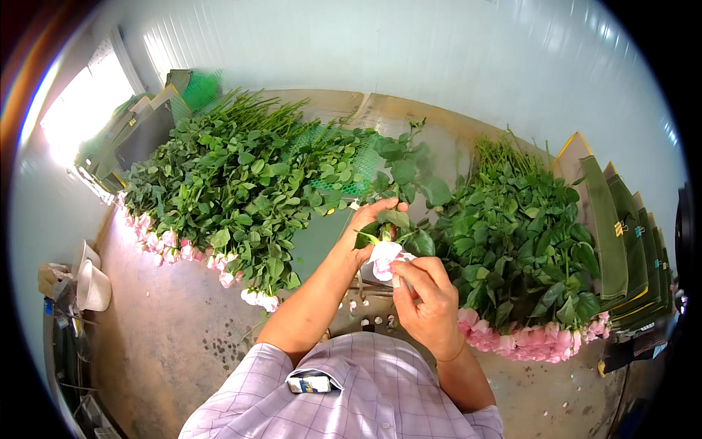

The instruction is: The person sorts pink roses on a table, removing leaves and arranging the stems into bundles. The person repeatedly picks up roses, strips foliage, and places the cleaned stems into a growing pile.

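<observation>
White wall bkgd, concrete workbench point(161, 336) w/ big heap of pink roses point(234, 190) on L, smaller heap point(519, 249) on R, stacked green folded sleeves point(621, 241) far R. Centre: single pink rose point(385, 257) held between both hands, above bench. Left hand point(369, 227) closed round stem just under bloom, among leaves; stem runs away from person, bloom end nearest. Right hand point(428, 300) directly below bloom, fingertips pinched narrow on outer petals. Bloom pale pink, part open. Loose petals point(365, 318) on bench below.
</observation>
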`<state>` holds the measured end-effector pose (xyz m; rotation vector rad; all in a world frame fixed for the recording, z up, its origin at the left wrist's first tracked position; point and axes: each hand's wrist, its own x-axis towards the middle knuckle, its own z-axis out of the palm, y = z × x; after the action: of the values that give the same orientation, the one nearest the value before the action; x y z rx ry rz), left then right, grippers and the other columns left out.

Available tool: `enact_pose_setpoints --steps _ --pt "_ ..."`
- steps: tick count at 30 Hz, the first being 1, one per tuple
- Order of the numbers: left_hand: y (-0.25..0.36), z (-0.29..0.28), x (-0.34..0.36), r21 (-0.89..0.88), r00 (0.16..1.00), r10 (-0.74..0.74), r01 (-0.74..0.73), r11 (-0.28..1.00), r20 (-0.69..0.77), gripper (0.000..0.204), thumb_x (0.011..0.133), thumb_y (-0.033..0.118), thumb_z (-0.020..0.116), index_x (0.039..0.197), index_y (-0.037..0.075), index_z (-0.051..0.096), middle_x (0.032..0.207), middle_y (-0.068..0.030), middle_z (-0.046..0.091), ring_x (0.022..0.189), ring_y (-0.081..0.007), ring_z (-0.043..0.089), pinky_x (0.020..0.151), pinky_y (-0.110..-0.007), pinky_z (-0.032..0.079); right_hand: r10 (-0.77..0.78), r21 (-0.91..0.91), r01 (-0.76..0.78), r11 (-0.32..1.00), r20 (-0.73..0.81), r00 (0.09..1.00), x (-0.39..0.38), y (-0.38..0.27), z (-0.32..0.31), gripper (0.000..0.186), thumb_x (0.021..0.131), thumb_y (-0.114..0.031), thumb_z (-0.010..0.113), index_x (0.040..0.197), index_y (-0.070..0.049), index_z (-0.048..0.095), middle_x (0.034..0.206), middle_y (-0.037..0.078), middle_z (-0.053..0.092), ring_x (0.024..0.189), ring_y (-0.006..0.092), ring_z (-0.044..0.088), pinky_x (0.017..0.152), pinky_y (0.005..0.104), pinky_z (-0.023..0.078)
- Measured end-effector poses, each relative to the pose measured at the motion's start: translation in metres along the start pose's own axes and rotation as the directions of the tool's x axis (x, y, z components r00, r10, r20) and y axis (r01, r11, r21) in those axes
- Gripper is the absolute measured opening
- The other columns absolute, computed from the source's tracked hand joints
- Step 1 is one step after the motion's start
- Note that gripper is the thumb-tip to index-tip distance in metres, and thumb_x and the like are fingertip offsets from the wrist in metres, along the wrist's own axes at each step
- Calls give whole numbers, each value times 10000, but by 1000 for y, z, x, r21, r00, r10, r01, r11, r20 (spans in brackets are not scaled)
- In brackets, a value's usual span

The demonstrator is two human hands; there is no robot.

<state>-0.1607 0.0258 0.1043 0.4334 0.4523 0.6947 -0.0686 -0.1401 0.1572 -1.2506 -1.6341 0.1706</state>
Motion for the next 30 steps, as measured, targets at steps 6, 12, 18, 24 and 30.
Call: enact_pose_setpoints --steps 6,12,18,24,30 --pt "13 -14 1 89 1000 17 -19 996 21 176 803 168 659 863 7 618 740 -76 639 512 -147 569 424 -232 446 44 -54 -41 998 42 998 7 -10 15 266 752 -7 651 1010 -70 642 860 78 580 657 211 617 563 297 501" --pt "20 -20 1 131 996 71 -63 989 -57 178 792 175 670 852 21 605 775 -81 640 553 -146 572 429 -232 437 -14 -153 31 988 114 993 13 -10 24 271 743 -9 657 1006 -73 634 848 65 580 644 210 605 542 293 487" --pt "25 -35 3 133 1000 19 -16 991 -17 212 792 171 680 909 33 568 823 -93 648 532 -120 538 434 -214 429 -19 -178 42 983 130 991 18 -10 30 231 739 -16 668 960 -68 622 836 69 583 628 221 598 527 286 483" --pt "23 -38 3 31 998 15 -17 999 63 253 825 168 661 975 45 497 868 -108 656 544 -121 551 444 -222 445 53 -141 -39 989 99 994 19 -17 33 226 745 -12 662 958 -68 609 862 72 608 608 187 599 510 271 485" --pt "16 -36 3 -12 997 47 -47 999 65 248 873 229 607 933 -10 579 802 -84 643 536 -121 587 443 -228 486 75 -64 -71 995 56 996 13 -18 35 175 750 53 625 896 -31 580 812 70 598 518 77 477 422 215 344"
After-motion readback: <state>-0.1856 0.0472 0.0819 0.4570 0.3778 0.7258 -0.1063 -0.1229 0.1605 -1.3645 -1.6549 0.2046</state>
